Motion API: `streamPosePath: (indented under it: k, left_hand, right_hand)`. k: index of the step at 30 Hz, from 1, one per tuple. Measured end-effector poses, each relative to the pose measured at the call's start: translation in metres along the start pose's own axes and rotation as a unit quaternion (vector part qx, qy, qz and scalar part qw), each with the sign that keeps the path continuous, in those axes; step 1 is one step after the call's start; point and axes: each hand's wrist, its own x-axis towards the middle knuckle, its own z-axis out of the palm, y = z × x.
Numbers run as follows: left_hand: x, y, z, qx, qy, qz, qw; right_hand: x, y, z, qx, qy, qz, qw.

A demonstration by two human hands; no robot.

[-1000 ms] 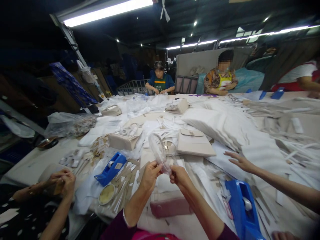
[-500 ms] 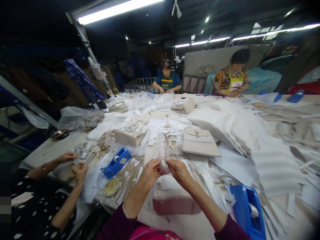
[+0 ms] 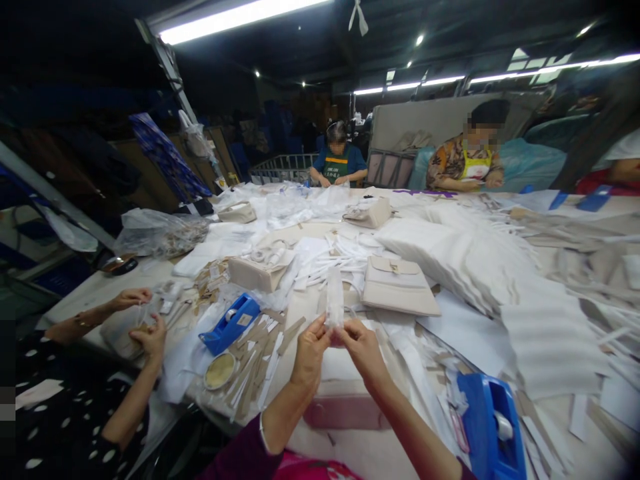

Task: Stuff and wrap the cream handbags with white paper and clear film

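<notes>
My left hand (image 3: 311, 347) and my right hand (image 3: 357, 343) meet in front of me, fingertips pinched on a strap wrapped in translucent white film (image 3: 335, 297). It stands upright between them, and its lower end is hidden by my fingers. Below my wrists a pale handbag (image 3: 345, 413) lies with its pinkish side towards me and white sheet material on top. Just beyond my right hand, a cream flap handbag (image 3: 400, 287) with a small metal clasp lies on the table.
Blue tape dispensers stand at left (image 3: 230, 325) and right (image 3: 493, 427). A round tin (image 3: 220, 371) sits beside paper strips. White foam sheets (image 3: 465, 257) are stacked at right. Another person's hands (image 3: 145, 320) work at left; two people (image 3: 337, 160) sit across the table.
The wrapped strap has turned from a visible loop to a narrow upright strip. My hands have shifted slightly and drawn closer together. The neighbour's hands have moved slightly left.
</notes>
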Motion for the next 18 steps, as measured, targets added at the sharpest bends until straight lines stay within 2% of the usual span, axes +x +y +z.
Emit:
streamPosePath:
  k: [3, 5, 7, 9, 11, 14, 16, 18]
  left_hand:
    - [-0.003, -0.009, 0.002, 0.034, 0.004, 0.023, 0.999]
    - [-0.004, -0.010, 0.000, 0.068, 0.016, 0.034, 0.997]
    - [-0.002, -0.005, -0.002, 0.104, 0.031, 0.042, 0.993]
    - [0.001, 0.004, -0.003, 0.115, 0.017, 0.031, 0.993]
    - [0.007, 0.015, -0.003, 0.070, -0.040, -0.001, 0.997]
    - [0.015, 0.025, -0.003, -0.028, -0.129, -0.067, 0.989]
    - [0.019, 0.025, -0.005, -0.055, -0.152, -0.096, 0.982]
    - [0.020, 0.018, -0.007, -0.058, -0.144, -0.098, 0.983]
  right_hand:
    - [0.001, 0.004, 0.007, 0.087, 0.018, 0.058, 0.994]
    - [0.002, 0.004, 0.009, 0.096, 0.038, 0.052, 0.993]
    - [0.001, 0.004, 0.007, 0.053, 0.053, 0.009, 0.997]
    - [-0.001, 0.003, 0.003, -0.011, 0.058, -0.056, 0.997]
    - [-0.005, 0.004, 0.000, -0.081, 0.050, -0.134, 0.986]
    - [-0.012, 0.006, -0.006, -0.177, 0.015, -0.238, 0.955]
    - [-0.015, 0.009, -0.009, -0.224, -0.009, -0.275, 0.935]
    - [-0.016, 0.012, -0.010, -0.248, -0.024, -0.266, 0.931]
